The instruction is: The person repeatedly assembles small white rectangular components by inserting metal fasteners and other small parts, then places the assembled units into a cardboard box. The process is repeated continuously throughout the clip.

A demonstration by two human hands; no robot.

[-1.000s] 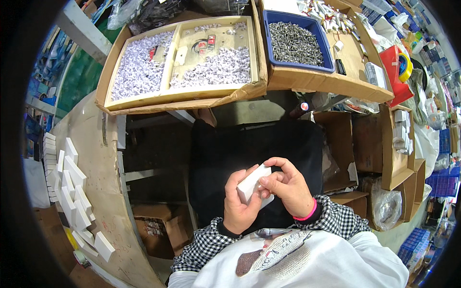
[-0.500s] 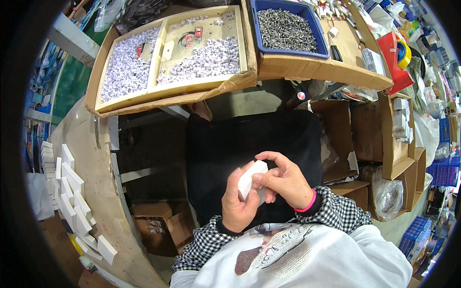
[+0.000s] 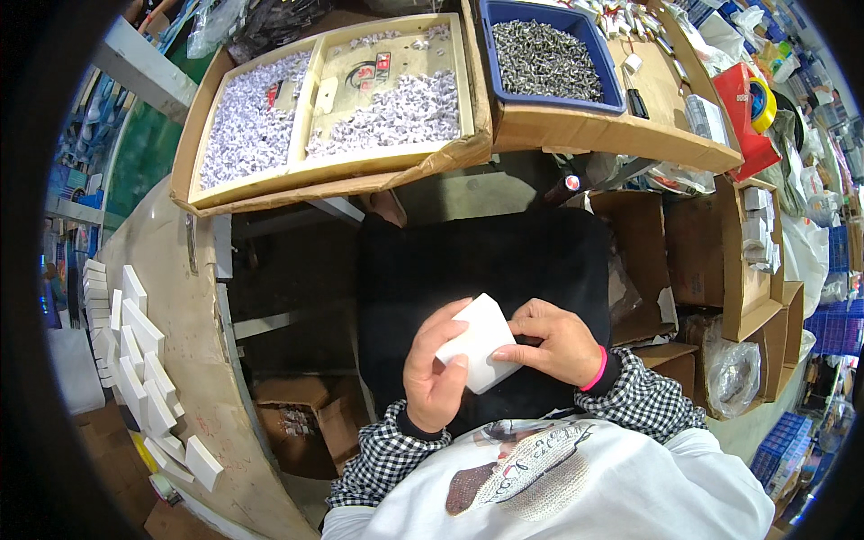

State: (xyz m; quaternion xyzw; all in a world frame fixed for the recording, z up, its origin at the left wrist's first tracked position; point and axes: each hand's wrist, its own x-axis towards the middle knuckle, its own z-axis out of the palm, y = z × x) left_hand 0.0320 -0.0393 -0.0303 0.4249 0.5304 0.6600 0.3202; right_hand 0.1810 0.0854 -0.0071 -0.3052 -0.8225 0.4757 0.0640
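1. Since a second ago the small white box [image 3: 477, 342] has tipped flatter between the hands, over the lap.
2. Left hand [image 3: 436, 373] clamps its near edge, right hand [image 3: 553, 342] pinches the far side. Looks like closing it up; next probably needs a flap pressed flush.
3. Beyond the hands, the table [image 3: 621, 135] carries a cardboard tray [image 3: 337, 175] and a blue bin [image 3: 549, 58]; white boxes [image 3: 135, 360] are lined up left.

Small white box [image 3: 481, 341] partly hidden by hands; contents unseen.
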